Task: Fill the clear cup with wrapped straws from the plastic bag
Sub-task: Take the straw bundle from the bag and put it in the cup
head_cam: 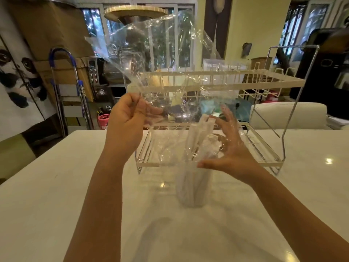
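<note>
A clear cup stands upright on the white table, packed with white wrapped straws that stick out well above its rim. My left hand pinches the edge of a clear plastic bag and holds it up high over the cup; the bag looks empty. My right hand is beside the straws at the cup's right, fingers spread, with the fingertips near the straw tops and the thumb by the cup's rim. It grips nothing.
A two-tier white dish rack stands right behind the cup, with items behind its lower shelf. A white chair is at the far right. A folded ladder and cardboard boxes stand beyond the table's left edge.
</note>
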